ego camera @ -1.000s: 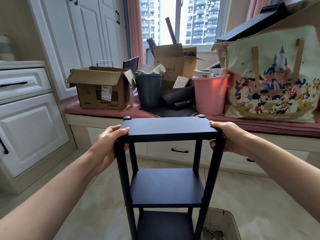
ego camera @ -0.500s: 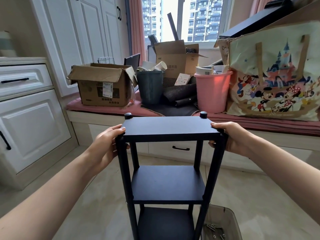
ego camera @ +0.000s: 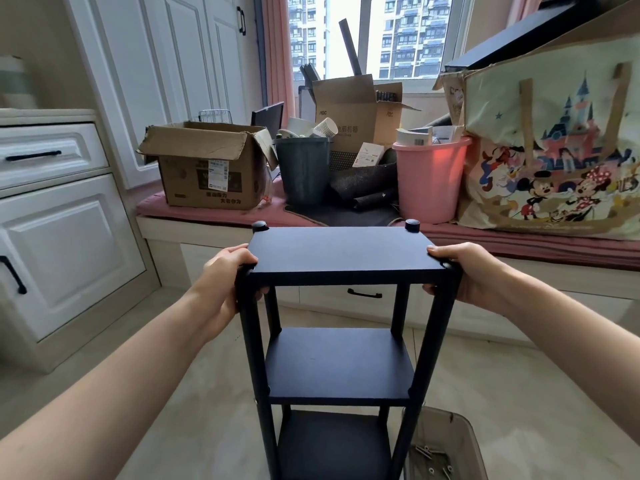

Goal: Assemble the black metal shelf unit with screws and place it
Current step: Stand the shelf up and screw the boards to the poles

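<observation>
The shelf unit [ego camera: 341, 341] runs off the bottom edge, feet unseen. Left hand [ego camera: 221, 285] and right hand [ego camera: 467, 275] each grip its top corners. Beyond it, a cluttered window seat [ego camera: 214, 216]; beside it, a screw tray [ego camera: 446, 448] on pale floor tiles.

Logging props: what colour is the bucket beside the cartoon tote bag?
Pink bucket, clearest in the head view.

Matt black metal shelf unit [ego camera: 341, 249]
</observation>
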The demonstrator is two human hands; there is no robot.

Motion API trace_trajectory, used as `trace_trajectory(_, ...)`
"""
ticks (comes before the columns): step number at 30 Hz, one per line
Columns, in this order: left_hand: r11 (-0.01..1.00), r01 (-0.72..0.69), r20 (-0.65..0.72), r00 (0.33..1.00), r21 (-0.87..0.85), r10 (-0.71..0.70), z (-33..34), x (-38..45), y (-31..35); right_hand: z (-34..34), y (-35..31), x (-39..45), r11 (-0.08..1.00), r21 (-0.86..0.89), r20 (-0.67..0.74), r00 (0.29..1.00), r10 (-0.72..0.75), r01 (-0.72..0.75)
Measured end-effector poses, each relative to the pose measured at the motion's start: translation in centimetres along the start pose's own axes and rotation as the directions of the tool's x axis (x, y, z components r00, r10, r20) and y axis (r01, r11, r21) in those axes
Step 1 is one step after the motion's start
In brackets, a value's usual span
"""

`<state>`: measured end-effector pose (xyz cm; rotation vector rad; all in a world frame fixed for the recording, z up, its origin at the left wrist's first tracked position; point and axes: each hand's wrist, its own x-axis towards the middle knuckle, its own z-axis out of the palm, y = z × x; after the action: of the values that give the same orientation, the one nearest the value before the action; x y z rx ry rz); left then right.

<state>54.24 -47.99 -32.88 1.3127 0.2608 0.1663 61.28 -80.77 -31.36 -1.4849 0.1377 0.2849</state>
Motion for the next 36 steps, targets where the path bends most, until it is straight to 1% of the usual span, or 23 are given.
trace_trajectory(5,0.996,-0.01,-0.07,0.997,0.087,0.016,0.2,0.0,0.1,0.2,0.0,0.3,0.999,-0.022,-0.033,0.999,0.025,-0.026)
trace_trajectory(8,0.996,0.022,-0.065,0.998,0.081,-0.016,0.2,-0.2,0.3,0.1,0.1,0.3,0.998,-0.019,-0.033,0.998,0.056,-0.057)
trace_trajectory(10,0.994,0.081,-0.038,0.996,0.067,-0.078,-0.2,-0.2,0.7,0.0,0.0,0.3,0.997,-0.013,-0.024,0.996,0.081,-0.081)
trace_trajectory(13,0.981,0.184,0.039,0.982,0.055,-0.186,-1.2,0.0,1.6,-0.3,-0.2,0.3,0.995,-0.014,0.004,0.995,0.099,-0.099)
trace_trajectory(16,0.971,0.23,0.095,0.967,0.064,-0.236,-1.9,0.3,2.0,-0.5,-0.1,0.5,0.995,-0.027,0.026,0.994,0.102,-0.101)
trace_trajectory(18,0.972,0.225,0.096,0.968,0.067,-0.23,-2.0,0.5,1.9,-0.7,0.0,0.6,0.995,-0.028,0.036,0.994,0.099,-0.098)
trace_trajectory(21,0.981,0.18,0.106,0.977,0.069,-0.186,-2.0,0.6,1.4,-0.7,0.2,0.7,0.996,-0.015,0.048,0.995,0.088,-0.087)
trace_trajectory(23,0.986,0.152,0.128,0.979,0.074,-0.16,-2.2,0.7,1.3,-0.7,0.6,0.8,0.997,0.033,0.053,0.996,0.073,-0.074)
trace_trajectory(27,0.982,0.159,0.144,0.974,0.106,-0.173,-2.5,0.7,0.7,-0.7,1.5,1.0,0.994,0.108,0.09,0.996,0.024,-0.033)
trace_trajectory(33,0.992,0.114,0.155,0.981,0.046,-0.12,-2.6,0.4,-0.3,-0.7,2.0,1.1,0.991,0.134,0.128,0.992,-0.016,-0.001)
trace_trajectory(36,0.995,0.086,0.178,0.98,0.042,-0.092,-2.8,0.5,-0.5,-0.7,2.1,1.0,0.994,0.109,0.139,0.989,-0.043,0.028)
